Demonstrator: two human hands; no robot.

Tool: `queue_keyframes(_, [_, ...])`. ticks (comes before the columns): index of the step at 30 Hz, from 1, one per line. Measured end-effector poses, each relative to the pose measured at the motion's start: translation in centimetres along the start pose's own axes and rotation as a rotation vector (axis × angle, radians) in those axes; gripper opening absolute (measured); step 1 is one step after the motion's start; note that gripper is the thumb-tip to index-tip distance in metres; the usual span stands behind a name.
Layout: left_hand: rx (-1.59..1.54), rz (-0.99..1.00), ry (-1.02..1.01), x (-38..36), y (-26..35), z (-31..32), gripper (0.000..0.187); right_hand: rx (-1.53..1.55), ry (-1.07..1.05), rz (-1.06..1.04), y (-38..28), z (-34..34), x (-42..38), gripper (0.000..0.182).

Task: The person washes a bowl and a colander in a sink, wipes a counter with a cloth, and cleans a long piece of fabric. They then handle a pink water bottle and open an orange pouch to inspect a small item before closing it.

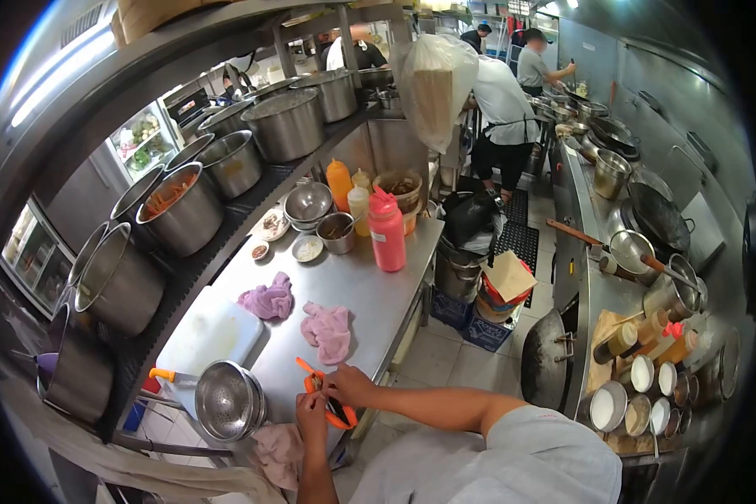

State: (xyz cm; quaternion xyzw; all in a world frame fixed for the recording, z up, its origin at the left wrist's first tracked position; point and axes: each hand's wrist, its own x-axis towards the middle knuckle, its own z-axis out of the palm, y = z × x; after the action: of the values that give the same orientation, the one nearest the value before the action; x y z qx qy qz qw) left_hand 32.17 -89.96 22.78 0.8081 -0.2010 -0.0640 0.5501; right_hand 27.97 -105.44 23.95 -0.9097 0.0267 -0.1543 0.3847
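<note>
Both hands meet near the front edge of the steel table, around a small orange-handled item (340, 417) with a dark part between its orange strips. My left hand (312, 413) has its fingers closed at the item's left side. From the right, my right hand (349, 386) pinches at its upper part. What exactly the fingertips hold is too small to tell. A pink cloth (326, 333) lies just beyond the hands, with a purple cloth (267, 296) farther back. Left of the hands stands a stack of steel bowls, a perforated one (227, 400) on top.
A white cutting board (212, 329) and an orange-handled knife (173, 375) lie at the left. A pink bottle (386, 232) stands at the table's back right. Large pots (181, 210) line the shelf. A co-worker (501, 105) stands in the aisle. Woks and sauce bottles (617, 342) fill the right counter.
</note>
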Motion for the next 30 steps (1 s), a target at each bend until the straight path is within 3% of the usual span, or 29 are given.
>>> queue_keyframes(5, [0.148,0.074,0.002,0.5,1.5,0.3,0.022,0.17,-0.028,0.096,2.9,2.5,0.3,0.013])
queue_keyframes(6, [0.109,0.143,0.002,0.6,0.9,0.4,0.023,0.078,-0.101,0.025,3.1,2.0,0.9,0.015])
queue_keyframes(7, [0.183,0.16,-0.001,0.8,0.0,0.5,0.023,0.252,-0.087,0.057,3.3,1.8,0.6,0.016])
queue_keyframes(8, [0.14,0.118,0.012,0.7,1.8,0.6,0.023,0.406,-0.168,0.163,1.2,-0.7,0.5,0.014])
queue_keyframes(10, [0.109,0.125,0.051,0.9,0.9,1.1,0.021,0.312,-0.025,0.001,2.2,0.3,0.6,0.009])
queue_keyframes(12, [0.071,0.061,0.046,0.7,0.4,1.2,0.02,0.442,-0.176,0.205,0.2,-1.9,0.4,0.014])
queue_keyframes(13, [0.03,0.04,0.039,0.6,-0.2,1.2,0.019,0.422,-0.141,0.123,0.9,-1.5,0.3,0.014])
queue_keyframes(16, [-0.108,0.006,-0.017,0.6,0.2,0.7,0.018,0.504,-0.161,0.195,0.9,-1.3,0.1,0.011])
queue_keyframes(19, [-0.203,-0.093,-0.079,0.7,0.0,0.6,0.016,0.44,-0.091,0.168,0.8,-0.9,-0.5,0.007])
queue_keyframes(22, [-0.011,-0.144,-0.016,0.6,1.2,0.4,0.019,0.069,0.098,-0.133,-0.4,-0.8,-0.9,0.011])
queue_keyframes(25, [0.11,-0.066,0.056,0.1,1.6,0.4,0.021,-0.163,0.183,-0.311,-1.3,-0.8,-1.2,0.016])
queue_keyframes(30, [0.129,-0.104,0.065,-0.4,1.9,0.2,0.021,-0.128,0.246,-0.313,-1.7,-0.3,-1.3,0.015])
